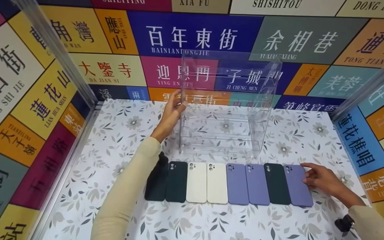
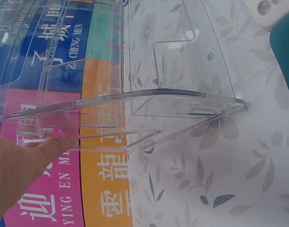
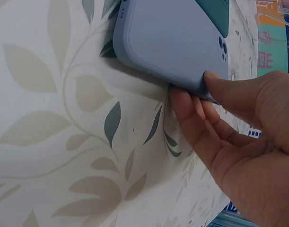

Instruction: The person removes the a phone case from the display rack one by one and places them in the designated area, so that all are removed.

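A clear acrylic tiered display rack (image 1: 223, 131) stands at the back of the table. My left hand (image 1: 173, 111) grips its left side edge, the thumb in front; the left wrist view shows the same hand (image 2: 26, 165) at the clear side panel (image 2: 149, 94). At the right end of a row of phone cases lies a purple phone case (image 1: 298, 185). My right hand (image 1: 325, 181) pinches its right edge near the camera holes. In the right wrist view, the thumb is on top of that case (image 3: 168, 42) and the fingers are under its edge, slightly raised there.
Left of that case lie a dark green case (image 1: 276, 183), two purple cases (image 1: 258, 185), two white cases (image 1: 197, 185) and two dark cases (image 1: 176, 183), side by side. Panels printed with street names (image 1: 195, 33) enclose the flower-patterned table (image 1: 192, 221).
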A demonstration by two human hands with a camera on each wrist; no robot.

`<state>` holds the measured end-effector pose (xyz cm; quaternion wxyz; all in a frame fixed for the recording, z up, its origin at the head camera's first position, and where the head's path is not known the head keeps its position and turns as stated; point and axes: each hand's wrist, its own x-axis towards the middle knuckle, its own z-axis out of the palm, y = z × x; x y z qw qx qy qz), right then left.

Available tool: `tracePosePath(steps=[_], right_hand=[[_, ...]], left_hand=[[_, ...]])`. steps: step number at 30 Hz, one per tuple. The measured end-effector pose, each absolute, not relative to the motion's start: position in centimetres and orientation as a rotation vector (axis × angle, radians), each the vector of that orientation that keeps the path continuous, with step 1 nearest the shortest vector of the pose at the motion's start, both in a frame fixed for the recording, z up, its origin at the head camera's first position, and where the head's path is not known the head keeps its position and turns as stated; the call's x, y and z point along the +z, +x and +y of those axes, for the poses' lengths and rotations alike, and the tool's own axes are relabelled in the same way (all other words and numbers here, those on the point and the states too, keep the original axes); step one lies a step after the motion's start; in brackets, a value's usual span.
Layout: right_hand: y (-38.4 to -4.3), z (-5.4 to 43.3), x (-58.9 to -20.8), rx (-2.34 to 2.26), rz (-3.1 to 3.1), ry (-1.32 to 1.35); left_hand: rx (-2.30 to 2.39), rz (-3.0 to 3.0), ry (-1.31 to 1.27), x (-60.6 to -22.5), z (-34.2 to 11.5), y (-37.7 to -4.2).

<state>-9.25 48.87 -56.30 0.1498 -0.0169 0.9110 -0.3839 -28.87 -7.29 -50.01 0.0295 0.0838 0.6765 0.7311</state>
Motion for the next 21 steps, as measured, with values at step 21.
tracePosePath(steps=[21], right_hand=[[-9.09,47.94,-56.78,-0.911,2.812,-0.078]], left_hand=[[2.257,2.071,0.256,-50.13,-7.38,-29.07]])
